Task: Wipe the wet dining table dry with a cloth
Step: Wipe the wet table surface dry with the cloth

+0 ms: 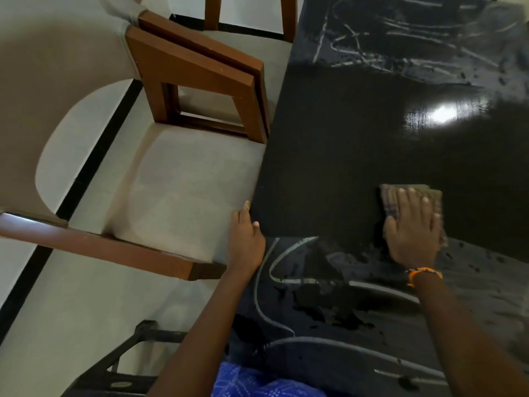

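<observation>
**Cloth under right palm, left hand on table edge**

Cloth (390,199), checked and folded, lies flat on the dark dining table (329,156). Right hand (412,227) rests on top of it, fingers spread and pressed down, palm covering most of the fabric; only the far and left margins of the cloth show past the fingertips. Orange wristband (423,273) on that wrist.

Left hand (246,233) sits at the table's left edge, fingers curled loosely around the rim, holding nothing else.

Surface beyond the right hand: matte, streak-free band with one bright light reflection (445,112). Surface nearer than the right hand, toward the wrist: glossy, with water droplets and curved streaks (286,253). Similar streaking at the far end.

Left of the left hand: wooden chair (200,73) standing on the pale floor, near the table edge but apart from it. A second wooden rail (114,247) lies just beside the left wrist. Dark metal frame (137,348) below the left forearm.
</observation>
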